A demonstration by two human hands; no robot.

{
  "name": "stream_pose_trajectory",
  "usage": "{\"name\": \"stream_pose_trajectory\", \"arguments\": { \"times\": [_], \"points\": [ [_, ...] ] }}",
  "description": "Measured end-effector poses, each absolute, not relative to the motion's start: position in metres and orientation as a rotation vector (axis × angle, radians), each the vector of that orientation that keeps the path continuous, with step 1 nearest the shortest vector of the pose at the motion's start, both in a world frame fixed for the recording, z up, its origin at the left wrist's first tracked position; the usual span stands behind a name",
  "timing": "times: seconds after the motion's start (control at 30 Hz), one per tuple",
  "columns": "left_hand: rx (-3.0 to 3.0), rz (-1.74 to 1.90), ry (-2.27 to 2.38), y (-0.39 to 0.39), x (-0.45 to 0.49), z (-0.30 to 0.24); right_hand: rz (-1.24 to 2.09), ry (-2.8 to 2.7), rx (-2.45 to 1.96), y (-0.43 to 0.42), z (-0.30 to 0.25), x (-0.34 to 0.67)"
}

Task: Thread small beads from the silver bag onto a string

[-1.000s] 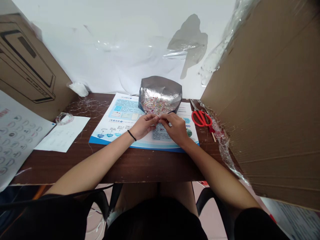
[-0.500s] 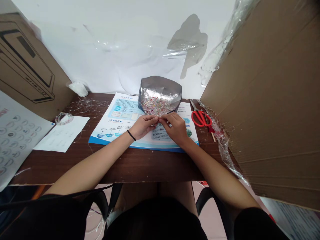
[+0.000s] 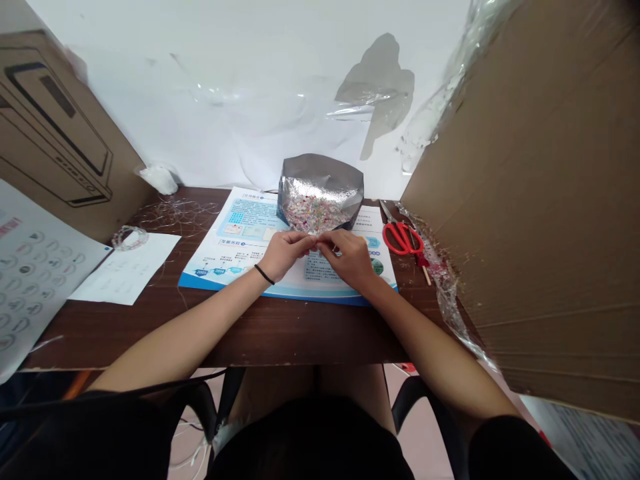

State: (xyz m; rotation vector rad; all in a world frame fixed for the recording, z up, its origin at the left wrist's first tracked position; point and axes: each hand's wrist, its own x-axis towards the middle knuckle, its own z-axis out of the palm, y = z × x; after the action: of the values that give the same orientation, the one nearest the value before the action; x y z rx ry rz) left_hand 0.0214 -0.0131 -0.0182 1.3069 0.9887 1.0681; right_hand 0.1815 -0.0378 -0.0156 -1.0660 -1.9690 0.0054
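Observation:
My left hand [image 3: 285, 253] and my right hand [image 3: 347, 259] meet fingertip to fingertip over a printed sheet [image 3: 240, 230]. Both are closed in a pinch; whatever sits between the fingers is too small to make out. Just beyond the fingertips stands a silvery bag [image 3: 323, 175], its mouth toward me, with many small coloured beads [image 3: 315, 212] inside. A black band [image 3: 264, 274] circles my left wrist.
Red-handled scissors [image 3: 403, 238] lie right of the sheet. To the left are tangled clear thread [image 3: 175, 212], a beaded loop [image 3: 130, 239] and white paper [image 3: 131, 273]. Cardboard boxes [image 3: 65, 127] flank the dark wooden table [image 3: 300, 333], with a white wall behind.
My hands stay together in nearly the same place, with only slight finger movement. The whole view has shifted very slightly.

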Motion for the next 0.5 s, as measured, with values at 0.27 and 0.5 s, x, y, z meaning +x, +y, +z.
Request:
{"name": "stream_pose_trajectory", "arguments": {
  "times": [0.27,0.5],
  "points": [
    [1.185,1.246,1.02,-0.009,0.017,-0.003,0.045,-2.023,-1.165,-0.035,-0.016,0.181],
    [0.908,1.534,1.066,0.01,-0.007,0.013,0.173,-2.195,-1.287,-0.036,-0.013,0.18]
  ]
}}
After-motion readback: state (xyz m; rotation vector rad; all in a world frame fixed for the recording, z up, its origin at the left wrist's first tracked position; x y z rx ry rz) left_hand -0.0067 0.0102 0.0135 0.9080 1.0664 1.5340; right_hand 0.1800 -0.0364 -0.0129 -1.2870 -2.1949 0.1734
